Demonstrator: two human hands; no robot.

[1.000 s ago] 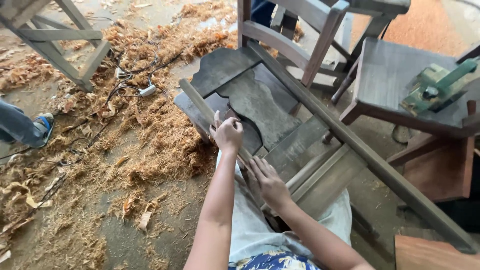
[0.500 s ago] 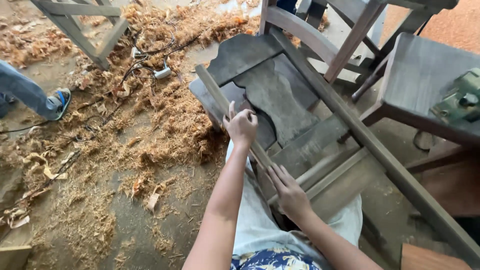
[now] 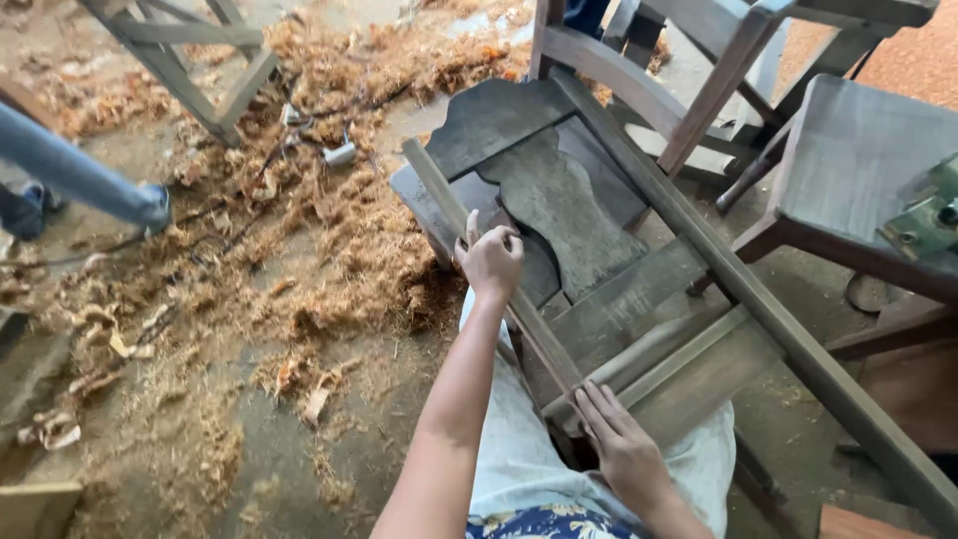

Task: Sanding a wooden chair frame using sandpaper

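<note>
A grey wooden chair frame lies on its back across my lap, its carved back splat facing up. My left hand is closed around the chair's near side rail, partway along it. My right hand rests flat with fingers spread on the lower end of that rail, beside a cross slat. The far side rail runs diagonally to the lower right.
Wood shavings cover the floor on the left, with a cable and plug among them. Another person's leg and shoe are at far left. A second chair and a stool holding a green power tool stand at right.
My right hand has slid down the rail toward me. The left hand keeps its hold. The other person's leg has moved further into view at left.
</note>
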